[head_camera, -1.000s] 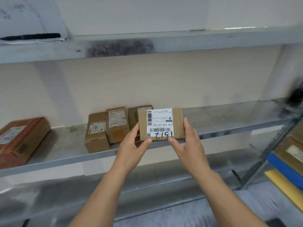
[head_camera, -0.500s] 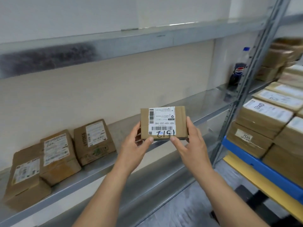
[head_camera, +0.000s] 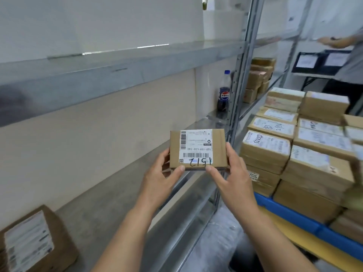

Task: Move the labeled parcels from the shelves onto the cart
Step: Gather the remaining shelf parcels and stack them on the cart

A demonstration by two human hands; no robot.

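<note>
A metal shelf (head_camera: 110, 209) runs along my left. The cart (head_camera: 284, 212), stacked with boxes (head_camera: 314, 169), stands beyond its right end. Above the shelf's front edge I hold one parcel (head_camera: 197, 150), label facing me, likely for reading. My left hand (head_camera: 159, 181) and right hand (head_camera: 235, 175) pinch its sides.

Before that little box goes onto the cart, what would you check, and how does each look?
1. Grip: left hand and right hand both hold the parcel by its edges: ok.
2. Label faces up, handwritten number readable: ok.
3. Parcel clear of the shelf post: cannot tell.
4. Free spot on the cart among the stacked boxes: cannot tell; they run out of frame.
5. Other person stands beyond the cart: ok.
</note>
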